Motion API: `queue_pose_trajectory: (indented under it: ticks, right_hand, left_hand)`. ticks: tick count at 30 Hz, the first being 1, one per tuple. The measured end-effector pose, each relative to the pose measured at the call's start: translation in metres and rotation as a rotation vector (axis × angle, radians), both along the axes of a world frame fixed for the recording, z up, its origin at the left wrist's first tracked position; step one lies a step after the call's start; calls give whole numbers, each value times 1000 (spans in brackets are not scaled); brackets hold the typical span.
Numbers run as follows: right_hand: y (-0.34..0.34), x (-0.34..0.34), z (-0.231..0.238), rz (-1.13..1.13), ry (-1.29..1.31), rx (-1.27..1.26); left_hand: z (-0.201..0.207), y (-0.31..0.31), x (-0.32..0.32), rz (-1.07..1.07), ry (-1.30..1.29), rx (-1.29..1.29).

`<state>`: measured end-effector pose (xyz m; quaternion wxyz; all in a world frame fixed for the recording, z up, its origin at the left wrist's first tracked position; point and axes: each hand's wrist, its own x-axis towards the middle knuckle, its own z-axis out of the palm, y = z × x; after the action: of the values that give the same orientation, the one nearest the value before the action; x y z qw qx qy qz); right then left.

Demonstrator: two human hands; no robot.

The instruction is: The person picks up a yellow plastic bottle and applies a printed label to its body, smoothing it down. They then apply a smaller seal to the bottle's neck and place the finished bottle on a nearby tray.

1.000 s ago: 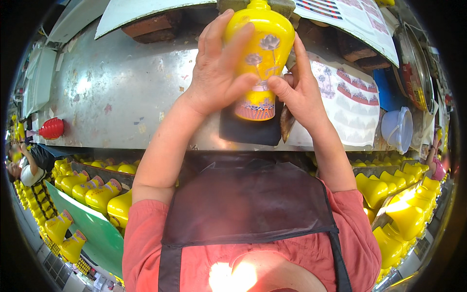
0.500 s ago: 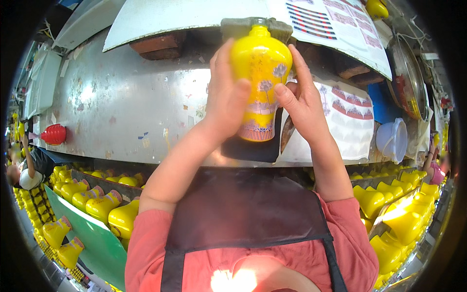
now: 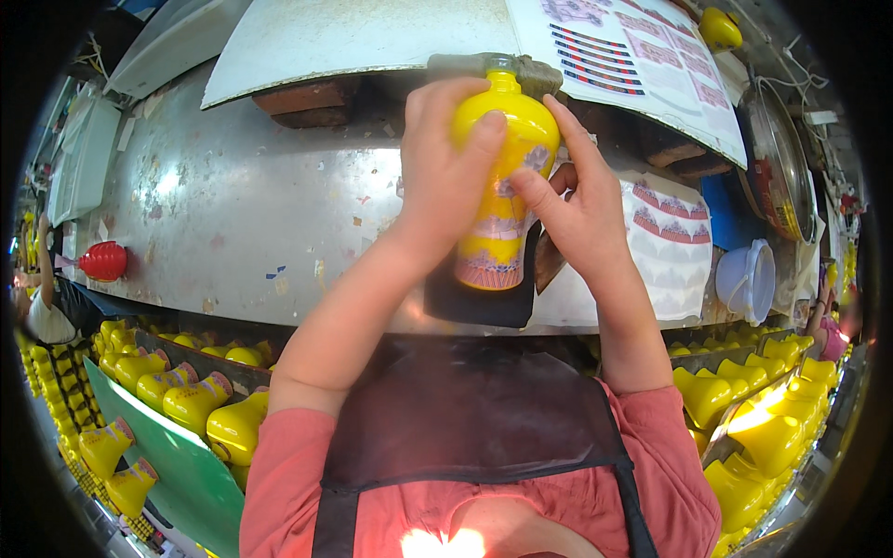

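Note:
A glossy yellow bottle [image 3: 493, 251] with purple lotus decals and a pink patterned band at its base lies between my hands. Its neck points away from me, against a dark grey cloth roll [image 3: 539, 76]. My left hand [image 3: 442, 158] wraps its left side, thumb across the shoulder. On the right side, my right hand [image 3: 595, 209] grips it, index finger at the shoulder and thumb on the lotus decal. A brown, pointed piece [image 3: 549, 267] shows below my right palm; I cannot tell whether it is held. Under the bottle's base lies a black pad [image 3: 474, 302].
Decal sheets lie on a raised white board [image 3: 372, 42] propped on bricks [image 3: 312, 98]; another decal sheet [image 3: 665, 251] is at right. A translucent bucket [image 3: 747, 279] and a red ribbed object [image 3: 102, 261] flank the metal table [image 3: 233, 214]. Yellow bottles [image 3: 233, 428] fill racks either side of me.
My left thumb has moved up and across onto the bottle's shoulder. My right thumb has slid up and left over the lotus decal. The bottle sits slightly lower in the picture.

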<state>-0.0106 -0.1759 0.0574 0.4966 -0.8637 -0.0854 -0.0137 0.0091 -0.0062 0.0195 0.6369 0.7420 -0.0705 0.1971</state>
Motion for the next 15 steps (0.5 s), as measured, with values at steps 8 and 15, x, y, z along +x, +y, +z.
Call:
queue_pose_trajectory:
  ticks: [8, 15]
  right_hand:
    - [-1, 1, 5, -5, -34, -55]
    - [-9, 19, 21, 276, -577, -325]
  left_hand:
    - [-11, 7, -1, -142, 31, -133]
    - [-22, 8, -22, -75, -154, 276]
